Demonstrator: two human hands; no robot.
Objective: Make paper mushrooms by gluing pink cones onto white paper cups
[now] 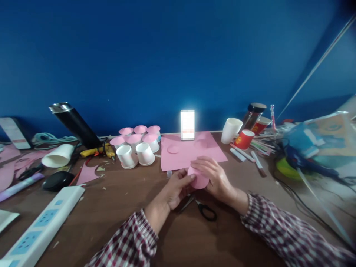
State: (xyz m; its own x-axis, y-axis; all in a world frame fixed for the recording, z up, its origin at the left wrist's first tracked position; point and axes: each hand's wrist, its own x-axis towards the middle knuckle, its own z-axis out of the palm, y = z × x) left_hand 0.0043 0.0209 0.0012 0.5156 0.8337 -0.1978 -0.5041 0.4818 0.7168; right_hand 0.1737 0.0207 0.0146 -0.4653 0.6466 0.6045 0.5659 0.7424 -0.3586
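Note:
A round pink paper disc (198, 178) is held up in front of me, above the table. My left hand (179, 185) pinches its left edge, thumb on the near face. Around the far and right edge of the disc curve the fingers of my right hand (215, 176); their tips are partly hidden. Scissors with black handles (207, 212) lie on the table just below my hands. Beyond them are pink paper sheets (185, 161) with a loose pink disc (173, 149) on top. A small clear round piece (169, 173) sits by the sheets' near edge.
Left of the sheets stand several white cups topped with pink discs (134, 138), and two plain white cups (127, 157). A power strip (46, 222), black mouse (58, 181) and yellow glue gun (97, 151) lie left. Right are a red cup (244, 139), sticks and cables.

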